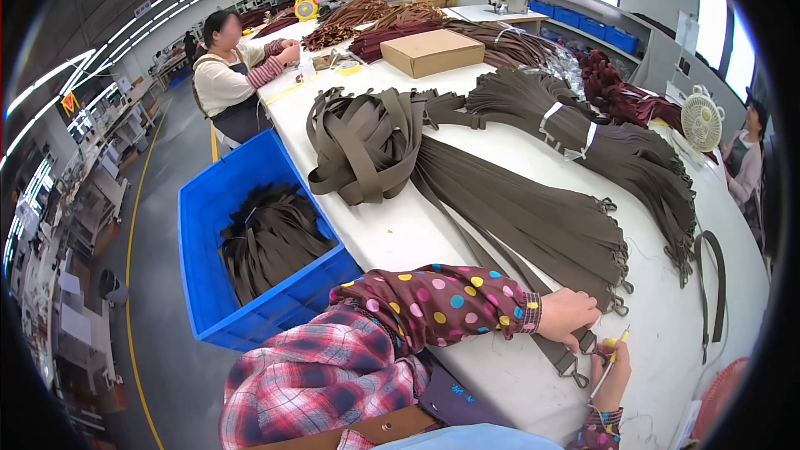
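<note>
My left hand (569, 317) is closed on a dark brown webbing strap (550, 352) near its end, where a metal snap hook (575, 375) lies on the table. Close beside it, my right hand (612, 379) grips a thin yellow-and-white pen-like tool (615, 357); its exact kind is not clear. The right fingers also reach the strap's end fitting. Just beyond my hands fans out a bundle of brown straps (533, 208) with metal hooks along its near end. Looped lengths of the same strap (367, 142) are heaped at its far end.
A blue crate (275, 304) with brown straps stands left of the white table (375, 237). Another tied strap bundle (583, 129) lies right, near a fan (702, 119). A cardboard box (433, 52) sits farther back. One co-worker (229, 75) is across at left, another (743, 158) at right.
</note>
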Tool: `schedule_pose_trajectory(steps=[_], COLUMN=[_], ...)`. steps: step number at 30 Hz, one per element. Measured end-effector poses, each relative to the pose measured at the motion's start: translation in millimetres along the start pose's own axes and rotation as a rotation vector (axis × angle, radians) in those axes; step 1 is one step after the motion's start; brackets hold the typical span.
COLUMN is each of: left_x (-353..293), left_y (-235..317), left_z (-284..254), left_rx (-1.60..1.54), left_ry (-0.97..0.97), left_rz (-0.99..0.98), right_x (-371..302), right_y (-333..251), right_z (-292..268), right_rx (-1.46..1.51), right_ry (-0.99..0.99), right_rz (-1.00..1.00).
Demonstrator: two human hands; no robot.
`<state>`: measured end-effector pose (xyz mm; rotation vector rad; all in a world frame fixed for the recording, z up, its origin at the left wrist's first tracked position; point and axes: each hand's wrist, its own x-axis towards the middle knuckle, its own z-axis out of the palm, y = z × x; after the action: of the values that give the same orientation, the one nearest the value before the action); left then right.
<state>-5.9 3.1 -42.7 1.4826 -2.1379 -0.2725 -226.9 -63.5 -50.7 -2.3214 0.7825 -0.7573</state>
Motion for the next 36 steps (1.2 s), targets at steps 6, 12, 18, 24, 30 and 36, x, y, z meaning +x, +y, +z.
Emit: schedule_pose_trajectory(steps=[6, 12, 18, 24, 30, 36], left_x=[-4.0, -10.6, -23.5, -3.8, -20.0, -12.3], left_y=[3.2, 13.7, 15.4, 30.1, 19.1, 15.4], left_z=[-16.2, -25.2, -27.6, -20.9, -31.2, -12.7], left_rx=[-0.03, -0.345, -0.2, -0.247, -0.288, -0.394], left_ry=[-0.053, -0.332, -0.269, -0.332, -0.302, -0.223], left_rz=[-0.037, -0.027, -0.018, -0.081, -0.139, 0.004], right_x=[1.0, -8.0, 8.1, -0.2, 10.4, -16.0], right_y=[-12.1, -32.1, -16.3, 1.7, -20.0, -11.1], right_z=[-4.4, -39.1, -14.0, -19.7, -4.7, -16.0], right_rx=[0.045, 0.23, 0.163, 0.199, 0.271, 0.268], right_ry=[-0.005, -0.122, 0.155, 0.261, 0.22, 0.256], right_rz=[0.028, 0.038, 0.128, 0.186, 0.199, 0.212])
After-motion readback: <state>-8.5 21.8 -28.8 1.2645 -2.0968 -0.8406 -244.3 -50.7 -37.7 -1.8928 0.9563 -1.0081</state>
